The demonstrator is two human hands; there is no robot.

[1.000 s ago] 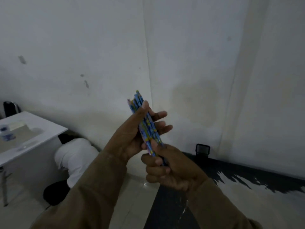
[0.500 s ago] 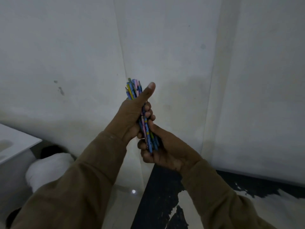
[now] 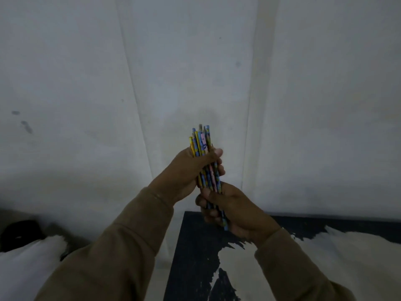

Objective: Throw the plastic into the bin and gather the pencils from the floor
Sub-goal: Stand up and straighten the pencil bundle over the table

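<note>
Both grips, left hand (image 3: 186, 170) above right hand (image 3: 234, 209), clamped around upright pencils (image 3: 202, 144).

Illumination is dim and diffuse — no glare, source not visible. The wall (image 3: 86, 83) reads grey, darkening toward the lower corners. A soft shadow lies behind the pencils (image 3: 202, 146). Detail is soft throughout; wall seams bow — wide-angle distortion.

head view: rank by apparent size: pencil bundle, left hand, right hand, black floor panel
1. black floor panel, by far the largest.
2-3. left hand and right hand: look alike, and nearness differs, so unranked.
4. pencil bundle: as long as either hand but much thinner, partly hidden in both.
</note>
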